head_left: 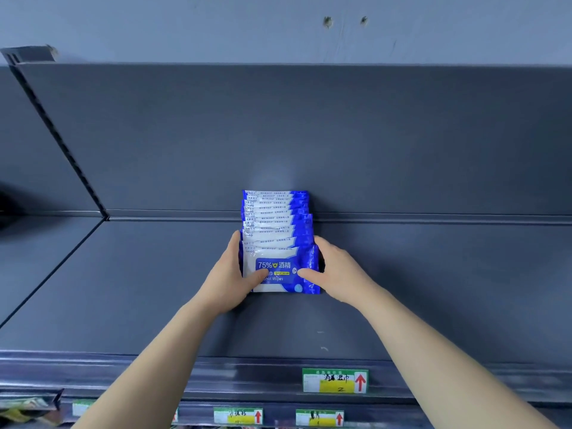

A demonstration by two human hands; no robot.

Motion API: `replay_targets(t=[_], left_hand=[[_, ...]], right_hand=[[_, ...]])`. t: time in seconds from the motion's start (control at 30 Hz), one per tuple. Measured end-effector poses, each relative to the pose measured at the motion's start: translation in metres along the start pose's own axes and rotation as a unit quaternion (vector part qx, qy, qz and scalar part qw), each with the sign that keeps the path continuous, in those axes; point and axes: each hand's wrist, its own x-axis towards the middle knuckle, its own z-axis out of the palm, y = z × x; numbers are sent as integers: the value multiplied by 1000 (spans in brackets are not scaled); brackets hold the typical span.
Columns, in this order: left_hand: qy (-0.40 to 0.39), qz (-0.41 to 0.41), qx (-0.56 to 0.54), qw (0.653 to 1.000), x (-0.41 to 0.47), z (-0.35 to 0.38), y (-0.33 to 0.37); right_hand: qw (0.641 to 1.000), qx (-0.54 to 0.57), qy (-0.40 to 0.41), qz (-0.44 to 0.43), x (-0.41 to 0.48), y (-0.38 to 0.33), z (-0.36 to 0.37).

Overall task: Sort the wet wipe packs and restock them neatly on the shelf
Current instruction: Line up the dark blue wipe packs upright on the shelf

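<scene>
1. The wet wipe packs (276, 239) are blue and white and stand upright in a single file, front to back, on the dark shelf (123, 289). The rearmost is against the back panel (309, 134). About ten top edges show, but the rear ones overlap too closely for a firm count.
2. The front pack (280, 269) faces the camera and is printed "75%".
3. The left hand (230, 274) grips the file's left side. Its thumb lies across the front pack's face and its fingers run back along the side.
4. The right hand (334, 270) grips the right side in the same way, with its thumb on the front face. The two hands clamp the file between them.
5. One green-and-yellow price label (335, 380) with a red arrow sits on the shelf's front rail.
6. At least three more labels (237, 415) show on the rail below.
</scene>
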Motion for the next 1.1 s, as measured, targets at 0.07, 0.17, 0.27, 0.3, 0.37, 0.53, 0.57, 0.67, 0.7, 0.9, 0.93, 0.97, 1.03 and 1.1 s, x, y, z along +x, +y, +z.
replay_targets(t=[0.07, 0.17, 0.27, 0.3, 0.37, 0.53, 0.57, 0.67, 0.7, 0.9, 0.93, 0.97, 1.03, 1.1], left_hand=[[29, 4, 21, 999, -3, 2, 0], [93, 48, 136, 985, -5, 1, 2], [114, 99, 205, 967, -5, 1, 13], [113, 111, 225, 961, -5, 1, 16], [107, 159, 252, 948, -7, 5, 25], [-1, 284, 243, 928, -36, 25, 50], [-27, 308, 235, 922, -45, 31, 56], [-94, 391, 213, 891, -79, 55, 75], [-116, 414, 203, 880, -93, 64, 82], [-233, 545, 142, 793, -212, 129, 130], [-247, 568, 134, 773, -235, 141, 138], [-261, 590, 126, 753, -259, 154, 145], [-298, 616, 111, 721, -310, 177, 159], [-328, 637, 94, 691, -363, 196, 174]], right_hand=[[1000, -29, 10, -5, -4, 0, -1], [997, -80, 16, 11, -15, -6, -5], [988, -147, 35, 17, -28, -17, -13], [985, -162, 47, 18, -35, -20, -15], [979, -188, 76, 30, -52, -26, -19], [952, -238, 156, 118, -122, -40, -18], [944, -243, 172, 139, -140, -43, -16], [917, -258, 230, 199, -206, -47, -9], [906, -262, 248, 222, -231, -47, -6], [838, -264, 284, 384, -398, -53, 20], [824, -259, 295, 409, -428, -54, 25], [809, -253, 305, 435, -457, -56, 31], [775, -246, 322, 485, -514, -59, 41], [750, -236, 329, 523, -570, -62, 52]])
